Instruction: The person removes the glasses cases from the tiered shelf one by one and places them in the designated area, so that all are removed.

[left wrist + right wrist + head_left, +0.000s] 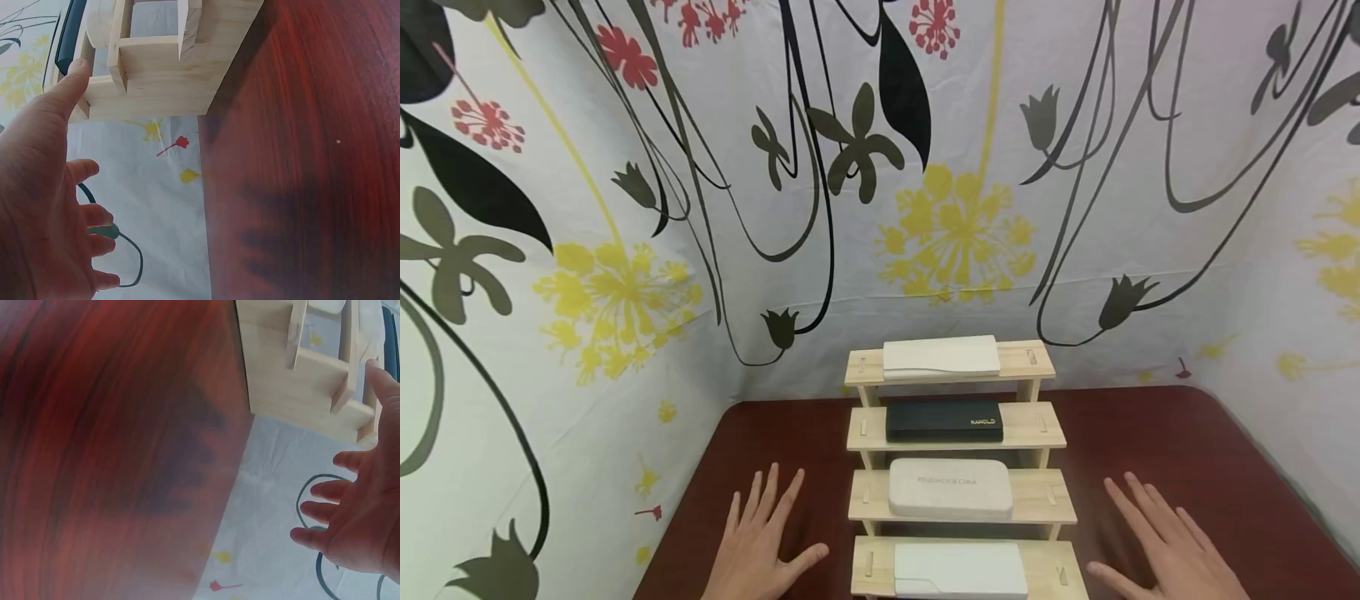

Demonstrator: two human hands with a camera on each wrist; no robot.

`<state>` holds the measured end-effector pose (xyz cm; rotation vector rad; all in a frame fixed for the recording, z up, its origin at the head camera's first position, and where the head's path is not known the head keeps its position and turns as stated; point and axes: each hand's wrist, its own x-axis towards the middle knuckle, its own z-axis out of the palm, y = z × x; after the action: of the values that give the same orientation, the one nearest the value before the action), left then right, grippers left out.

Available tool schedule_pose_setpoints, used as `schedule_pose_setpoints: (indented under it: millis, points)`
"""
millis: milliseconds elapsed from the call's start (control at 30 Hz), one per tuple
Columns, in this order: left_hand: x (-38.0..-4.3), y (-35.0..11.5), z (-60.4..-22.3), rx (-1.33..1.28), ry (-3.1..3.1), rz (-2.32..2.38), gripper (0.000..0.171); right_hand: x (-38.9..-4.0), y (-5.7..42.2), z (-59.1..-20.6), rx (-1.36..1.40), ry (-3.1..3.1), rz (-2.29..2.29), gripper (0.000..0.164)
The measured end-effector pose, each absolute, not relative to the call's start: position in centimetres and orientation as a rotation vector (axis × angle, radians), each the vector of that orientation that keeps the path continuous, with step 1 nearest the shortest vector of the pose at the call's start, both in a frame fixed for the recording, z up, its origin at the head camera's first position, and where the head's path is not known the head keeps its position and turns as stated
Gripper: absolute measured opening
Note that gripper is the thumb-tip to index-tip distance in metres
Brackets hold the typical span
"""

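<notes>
A stepped wooden rack (1041, 423) stands in the middle of the head view with one case on each of its tiers. From the top down these are a flat cream case (942, 357), a dark case (943, 422) with gold lettering, a rounded off-white case (950, 488) with printed words, and a white box (959, 570). To the left of the rack is my left hand (756, 542), fingers spread and holding nothing. My right hand (1172, 546) hovers on the rack's other side, also spread and bare. Both wrist views show the hands apart from the rack's side panels.
Under the rack lies a dark red wooden table (797, 442). A white cloth (865, 242) with flower and leaf prints hangs behind and along both sides of the table. Shadows of the hands fall on the tabletop in both wrist views.
</notes>
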<state>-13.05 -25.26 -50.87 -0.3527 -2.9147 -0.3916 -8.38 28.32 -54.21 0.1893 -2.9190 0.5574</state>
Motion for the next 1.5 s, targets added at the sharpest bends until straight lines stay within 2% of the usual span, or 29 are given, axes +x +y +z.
schedule_pose_setpoints:
  millis: [600, 767, 933, 1200, 1500]
  points:
    - [-12.1, -23.5, -52.0, -0.385, -2.977, -0.531, 0.101, -7.7, 22.5, -54.8, 0.437, -2.466, 0.502, 0.103]
    - [-11.9, -22.8, -52.2, -0.388, -2.999, -0.571, 0.104, -7.5, 21.9, -55.5, 0.409, -2.393, 0.481, 0.102]
    - [-11.6, -22.3, -52.2, -0.399, -3.01, -0.62, 0.105, -7.1, 21.5, -55.8, 0.385, -2.378, 0.487, 0.094]
    - [-11.2, -21.4, -52.0, -0.436, -3.047, -0.72, 0.105, -6.7, 20.0, -56.0, 0.459, -2.282, 0.623, 0.09]
    - [-10.5, -20.7, -52.4, -0.462, -3.1, -0.836, 0.106, -5.4, 18.2, -55.7, 0.34, -2.482, 0.984, 0.085]
